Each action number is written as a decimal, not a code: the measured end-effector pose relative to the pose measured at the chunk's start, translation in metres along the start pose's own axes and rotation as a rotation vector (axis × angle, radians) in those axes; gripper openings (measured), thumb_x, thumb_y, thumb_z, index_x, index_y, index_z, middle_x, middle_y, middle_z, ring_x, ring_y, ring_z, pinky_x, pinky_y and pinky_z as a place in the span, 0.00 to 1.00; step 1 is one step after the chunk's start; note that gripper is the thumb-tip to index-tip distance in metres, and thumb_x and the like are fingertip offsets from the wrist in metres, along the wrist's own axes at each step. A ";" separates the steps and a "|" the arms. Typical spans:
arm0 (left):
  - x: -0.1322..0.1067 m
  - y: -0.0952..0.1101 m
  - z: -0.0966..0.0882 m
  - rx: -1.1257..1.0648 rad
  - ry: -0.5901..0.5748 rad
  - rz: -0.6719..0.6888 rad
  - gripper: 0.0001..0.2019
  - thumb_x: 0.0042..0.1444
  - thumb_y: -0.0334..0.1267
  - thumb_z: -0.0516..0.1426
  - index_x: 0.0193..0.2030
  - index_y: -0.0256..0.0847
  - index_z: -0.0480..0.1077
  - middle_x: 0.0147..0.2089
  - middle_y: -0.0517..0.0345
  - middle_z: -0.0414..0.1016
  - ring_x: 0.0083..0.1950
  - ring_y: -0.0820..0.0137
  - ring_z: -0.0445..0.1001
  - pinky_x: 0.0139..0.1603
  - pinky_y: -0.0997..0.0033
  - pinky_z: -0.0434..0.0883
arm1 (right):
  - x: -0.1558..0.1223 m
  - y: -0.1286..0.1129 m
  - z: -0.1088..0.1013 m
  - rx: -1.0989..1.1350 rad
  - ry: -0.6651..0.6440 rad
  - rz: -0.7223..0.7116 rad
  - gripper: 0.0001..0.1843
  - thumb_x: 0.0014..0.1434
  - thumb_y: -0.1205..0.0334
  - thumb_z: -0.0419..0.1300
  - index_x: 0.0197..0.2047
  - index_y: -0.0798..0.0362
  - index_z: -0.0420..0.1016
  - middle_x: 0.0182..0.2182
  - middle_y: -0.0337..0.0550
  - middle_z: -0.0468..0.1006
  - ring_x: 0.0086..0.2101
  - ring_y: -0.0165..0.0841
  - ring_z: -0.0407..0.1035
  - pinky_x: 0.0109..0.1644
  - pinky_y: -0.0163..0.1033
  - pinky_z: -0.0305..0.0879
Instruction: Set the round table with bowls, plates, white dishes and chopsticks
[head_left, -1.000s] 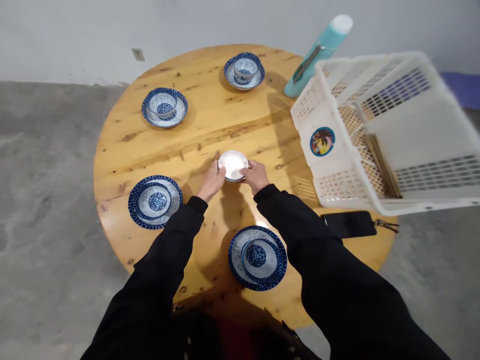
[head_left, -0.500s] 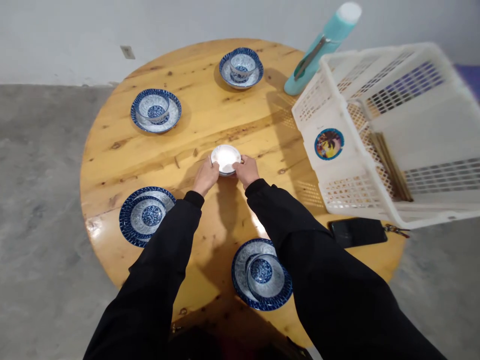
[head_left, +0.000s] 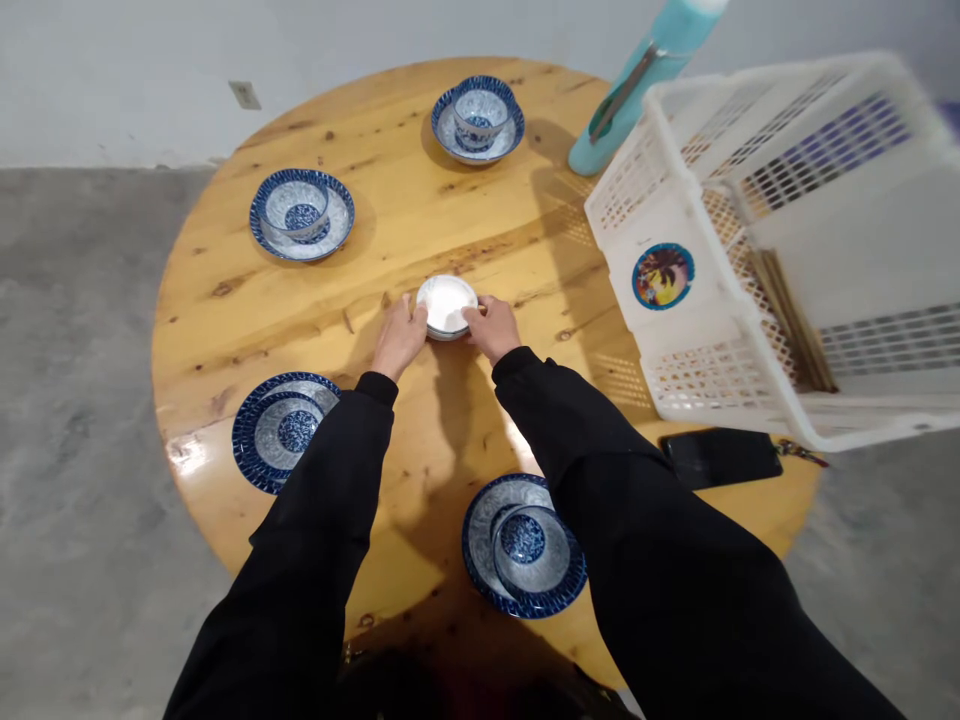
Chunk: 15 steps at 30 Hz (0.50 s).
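A small stack of white saucers (head_left: 447,303) sits near the middle of the round wooden table. My left hand (head_left: 400,335) is at its left edge, thumb against the rim and fingers curled. On the opposite edge, my right hand (head_left: 493,326) grips the saucers with its thumb over the rim. How far the fingertips reach beneath is hidden. Around them are blue-and-white plates with bowls: a far-left plate (head_left: 339,226), a far plate (head_left: 512,132), a near-left plate (head_left: 250,437) partly behind my left sleeve, and a near plate (head_left: 480,535) partly under my right sleeve.
A white plastic basket (head_left: 616,250) stands at the right, with a bundle of chopsticks (head_left: 793,320) inside. Behind it rises a tall turquoise container (head_left: 616,118). A black phone (head_left: 720,457) with keys (head_left: 802,453) lies at the right table edge. A wall socket (head_left: 244,95) is beyond the table.
My left hand has shifted slightly left, its fingers a little looser at the saucers. The right hand keeps its place at the rim. The whole view has tilted slightly.
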<state>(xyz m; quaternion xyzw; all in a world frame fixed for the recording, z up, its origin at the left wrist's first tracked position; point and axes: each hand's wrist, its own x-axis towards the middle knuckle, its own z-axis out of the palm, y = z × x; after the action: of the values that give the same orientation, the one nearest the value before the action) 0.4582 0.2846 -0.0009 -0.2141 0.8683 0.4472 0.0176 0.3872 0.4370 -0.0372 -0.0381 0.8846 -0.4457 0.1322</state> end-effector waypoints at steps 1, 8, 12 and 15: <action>0.000 0.002 -0.005 0.056 0.031 0.001 0.19 0.66 0.44 0.47 0.58 0.38 0.68 0.54 0.43 0.77 0.57 0.57 0.74 0.61 0.57 0.66 | -0.001 -0.002 -0.005 -0.066 0.021 -0.007 0.24 0.57 0.56 0.55 0.53 0.60 0.73 0.37 0.52 0.80 0.45 0.47 0.75 0.53 0.55 0.72; 0.001 0.012 -0.010 0.169 0.099 0.050 0.14 0.62 0.43 0.53 0.48 0.42 0.75 0.39 0.51 0.79 0.53 0.54 0.75 0.56 0.60 0.67 | 0.001 -0.008 -0.023 -0.178 0.071 -0.080 0.12 0.57 0.61 0.58 0.43 0.55 0.76 0.33 0.50 0.79 0.46 0.49 0.73 0.56 0.55 0.67; 0.005 0.013 -0.002 0.120 0.149 0.079 0.10 0.60 0.38 0.54 0.43 0.41 0.75 0.38 0.50 0.78 0.55 0.54 0.75 0.56 0.61 0.68 | 0.004 -0.003 -0.019 -0.114 0.069 -0.107 0.09 0.56 0.65 0.59 0.41 0.54 0.75 0.33 0.48 0.77 0.47 0.48 0.72 0.57 0.54 0.67; 0.004 0.021 -0.003 0.117 0.168 0.065 0.08 0.58 0.36 0.56 0.43 0.41 0.75 0.37 0.51 0.79 0.55 0.55 0.75 0.57 0.62 0.68 | -0.003 -0.016 -0.021 -0.104 0.081 -0.102 0.07 0.55 0.68 0.58 0.39 0.55 0.74 0.34 0.48 0.77 0.49 0.47 0.71 0.57 0.54 0.68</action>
<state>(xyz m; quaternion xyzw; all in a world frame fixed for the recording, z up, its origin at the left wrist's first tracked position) 0.4466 0.2919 0.0163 -0.2213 0.8978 0.3765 -0.0572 0.3839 0.4449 -0.0119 -0.0717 0.9080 -0.4065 0.0715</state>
